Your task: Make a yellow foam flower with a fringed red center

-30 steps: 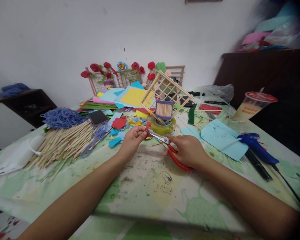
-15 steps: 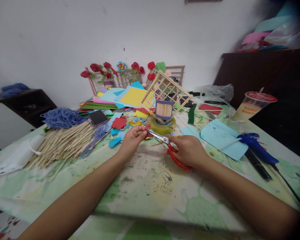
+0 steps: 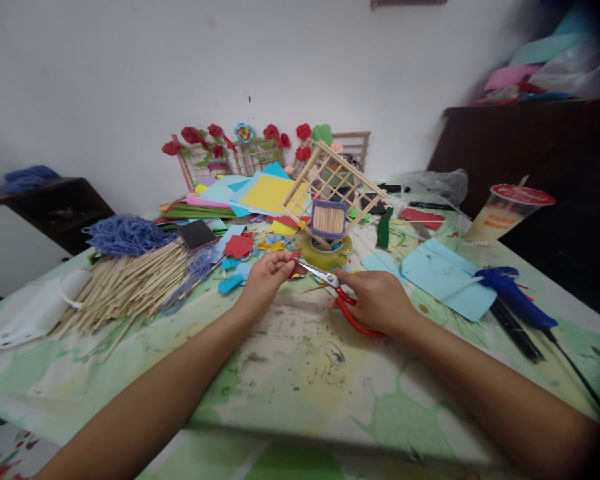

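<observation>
My left hand (image 3: 266,277) pinches a small piece of red paper (image 3: 297,268), most of it hidden by the fingers. In my right hand (image 3: 377,300) are red-handled scissors (image 3: 325,275), their blades pointing left with the tips at the red paper. The blades look nearly closed. Just behind them stands a roll of yellowish tape (image 3: 325,253), and a small stick panel edged with blue yarn (image 3: 329,220) rests above it, joined to a tilted lattice of wooden sticks (image 3: 350,177).
Left lie bundled sticks (image 3: 130,287), blue yarn (image 3: 125,235) and a dark phone-like slab (image 3: 197,235). Coloured paper sheets (image 3: 273,193) and red paper flowers (image 3: 190,135) are behind. Right are light-blue paper (image 3: 445,277), a blue glue gun (image 3: 515,297) and a plastic cup (image 3: 505,213).
The scissor tips and red paper have shifted very slightly at my left fingertips. Both hands otherwise keep their places.
</observation>
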